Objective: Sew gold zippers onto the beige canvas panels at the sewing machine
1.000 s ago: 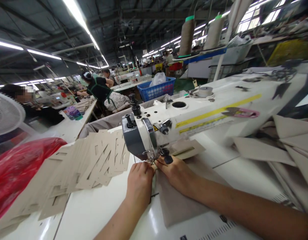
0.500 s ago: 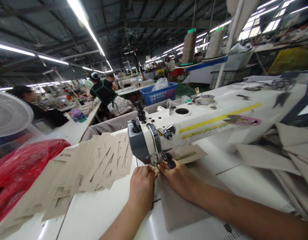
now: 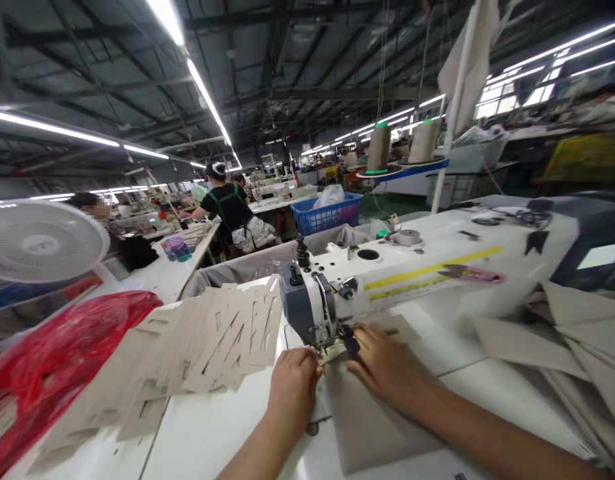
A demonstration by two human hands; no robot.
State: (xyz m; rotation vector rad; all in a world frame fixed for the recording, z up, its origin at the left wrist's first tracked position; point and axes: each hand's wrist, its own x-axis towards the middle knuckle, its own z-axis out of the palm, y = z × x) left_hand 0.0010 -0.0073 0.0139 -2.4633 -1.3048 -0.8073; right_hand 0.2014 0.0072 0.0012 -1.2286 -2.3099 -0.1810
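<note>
A white sewing machine [image 3: 412,267] stands on the table, its needle area between my two hands. My left hand [image 3: 294,383] is closed at the edge of a small beige strip [image 3: 334,351] just left of the presser foot. To the right of the needle, my right hand [image 3: 384,360] has its fingers apart, thumb and fingertips resting by the work. A taupe fabric panel [image 3: 367,423] lies under and in front of my right hand. Another beige piece shows behind that hand, partly hidden.
Cut beige pieces [image 3: 222,340] overlap on the left, beside a red plastic bag [image 3: 82,340] and a white fan [image 3: 42,240]. Taupe panels [image 3: 582,333] lie at right. Thread cones stand behind, near a blue basket [image 3: 327,212]. People sit further off.
The view has shifted, so things sit lower. My right hand has moved back from the needle and its fingers have spread, showing more of the beige strip. My left hand stays beside the foot.
</note>
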